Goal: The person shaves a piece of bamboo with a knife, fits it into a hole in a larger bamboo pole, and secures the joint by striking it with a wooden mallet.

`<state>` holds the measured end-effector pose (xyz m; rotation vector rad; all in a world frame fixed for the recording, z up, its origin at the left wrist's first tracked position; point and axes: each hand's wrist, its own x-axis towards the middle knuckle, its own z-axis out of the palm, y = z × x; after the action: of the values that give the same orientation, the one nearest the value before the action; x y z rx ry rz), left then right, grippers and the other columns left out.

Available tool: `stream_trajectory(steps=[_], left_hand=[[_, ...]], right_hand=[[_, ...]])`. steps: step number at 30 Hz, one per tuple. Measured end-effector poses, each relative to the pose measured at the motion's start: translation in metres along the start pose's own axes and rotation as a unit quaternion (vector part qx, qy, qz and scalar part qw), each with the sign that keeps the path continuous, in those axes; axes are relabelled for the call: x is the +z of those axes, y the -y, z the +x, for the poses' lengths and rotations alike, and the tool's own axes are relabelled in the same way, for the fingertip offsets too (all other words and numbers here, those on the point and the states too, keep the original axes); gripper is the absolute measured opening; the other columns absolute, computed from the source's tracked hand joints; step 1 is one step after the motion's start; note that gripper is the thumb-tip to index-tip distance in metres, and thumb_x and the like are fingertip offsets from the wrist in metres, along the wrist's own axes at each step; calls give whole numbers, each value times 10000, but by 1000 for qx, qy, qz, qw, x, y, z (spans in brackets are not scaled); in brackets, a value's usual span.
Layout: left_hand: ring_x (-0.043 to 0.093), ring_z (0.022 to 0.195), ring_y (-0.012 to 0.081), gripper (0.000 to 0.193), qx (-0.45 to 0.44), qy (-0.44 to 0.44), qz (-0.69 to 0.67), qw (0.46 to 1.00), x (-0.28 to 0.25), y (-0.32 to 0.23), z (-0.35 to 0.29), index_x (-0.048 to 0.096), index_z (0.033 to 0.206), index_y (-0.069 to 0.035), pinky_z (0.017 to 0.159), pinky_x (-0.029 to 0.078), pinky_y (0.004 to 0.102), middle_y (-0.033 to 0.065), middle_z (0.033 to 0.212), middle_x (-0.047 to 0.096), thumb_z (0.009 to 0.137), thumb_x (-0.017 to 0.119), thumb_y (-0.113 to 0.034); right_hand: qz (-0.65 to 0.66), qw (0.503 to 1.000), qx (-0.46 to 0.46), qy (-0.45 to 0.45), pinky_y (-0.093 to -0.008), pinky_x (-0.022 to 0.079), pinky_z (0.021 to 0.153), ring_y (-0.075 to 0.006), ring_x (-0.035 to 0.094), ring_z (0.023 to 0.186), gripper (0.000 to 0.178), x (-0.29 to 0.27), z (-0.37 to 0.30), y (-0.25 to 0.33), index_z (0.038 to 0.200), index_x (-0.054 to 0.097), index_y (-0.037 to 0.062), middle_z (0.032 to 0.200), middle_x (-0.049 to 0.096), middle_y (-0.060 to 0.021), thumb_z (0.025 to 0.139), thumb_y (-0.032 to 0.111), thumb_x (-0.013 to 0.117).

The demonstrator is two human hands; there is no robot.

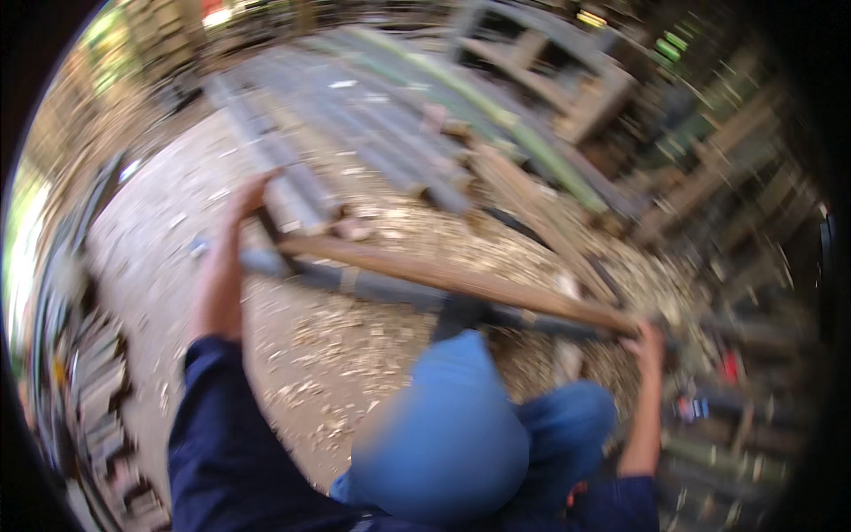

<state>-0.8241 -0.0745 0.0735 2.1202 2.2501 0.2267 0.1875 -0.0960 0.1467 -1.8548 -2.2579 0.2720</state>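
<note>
Wooden bar (461, 282): coloured reddish brown
Trousers (443, 426): coloured mid-blue
Sleeves (222, 426): coloured dark navy
Wood chips (417, 226): tinted pale straw
Far pole (536, 149): tinted light yellow-green

No text, label, brand, number or sign can be read. Blur smears the view: the small red, blue and white object (691, 408) at the right of the frame, below mid-height, and the red object (730, 365) just above it are too indistinct to show whether they bear print.
</note>
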Motion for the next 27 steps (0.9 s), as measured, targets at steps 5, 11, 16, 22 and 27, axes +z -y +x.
stream_trajectory(steps=[5,11,16,22,27], left_hand=[[609,1162,381,583,-92,9,-106,990,-11,77,8,461,1524,-162,993,481,441,267,1259,629,952,436,-51],[660,851,360,870,-285,74,-174,939,-11,-33,31,708,1213,-15,796,497,489,250,840,665,947,353,-763],[613,787,295,999,-226,110,-135,958,-43,-11,25,728,1102,42,786,468,386,142,753,633,865,379,-864],[654,1024,366,818,-232,100,-109,961,-48,-5,26,708,1147,61,951,462,456,314,1005,682,991,387,-676],[536,1293,393,591,-16,-253,141,957,-80,-78,7,523,1434,-31,1080,421,493,274,1373,570,964,666,-357]], right_hand=[[366,895,255,-2,-550,548,940,-299,537,1299,628,-8,34,41,1354,535,88,1390,539,-138,861,416,746],[355,901,194,-159,-373,535,861,-217,678,988,502,-16,1,20,1163,659,25,1076,715,-105,755,282,796],[350,911,164,-146,-367,530,870,-212,669,977,504,-19,31,27,1154,650,16,1081,708,-97,738,270,781],[363,908,181,-103,-435,505,1003,-249,664,1081,717,-20,35,30,1291,592,17,1177,693,-155,709,360,832],[249,939,233,-35,-454,450,1081,-347,545,1324,1018,-22,-6,-36,1468,428,-51,1372,579,-287,729,506,852]])
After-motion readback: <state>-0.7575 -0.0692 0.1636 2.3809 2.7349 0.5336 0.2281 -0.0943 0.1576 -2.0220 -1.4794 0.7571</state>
